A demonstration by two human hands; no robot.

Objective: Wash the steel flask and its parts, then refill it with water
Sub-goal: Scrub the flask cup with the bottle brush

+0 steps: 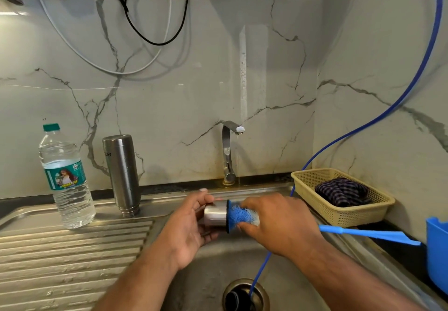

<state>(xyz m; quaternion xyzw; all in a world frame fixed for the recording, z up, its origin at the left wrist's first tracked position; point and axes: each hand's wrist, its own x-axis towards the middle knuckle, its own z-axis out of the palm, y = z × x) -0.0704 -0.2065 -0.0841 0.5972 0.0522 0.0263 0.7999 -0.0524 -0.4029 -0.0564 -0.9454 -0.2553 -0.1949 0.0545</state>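
Observation:
Over the steel sink basin [213, 267], my left hand [191, 223] grips a small steel flask cap [214, 215] with a black rim, lying on its side. My right hand [278, 223] grips a blue bottle brush [238, 216] near its bristles, which are pushed into the cap's mouth. The brush's blue handle [368, 233] sticks out to the right. The steel flask body [122, 175] stands upside down on the draining board [72, 257], to the left of my hands.
A steel tap [229, 153] behind the basin runs a thin stream. A clear water bottle [66, 180] stands left of the flask. A yellow basket [339, 213] with a checked cloth sits at the right. A blue hose [259, 274] drops into the drain. A blue container [436, 250] is at the right edge.

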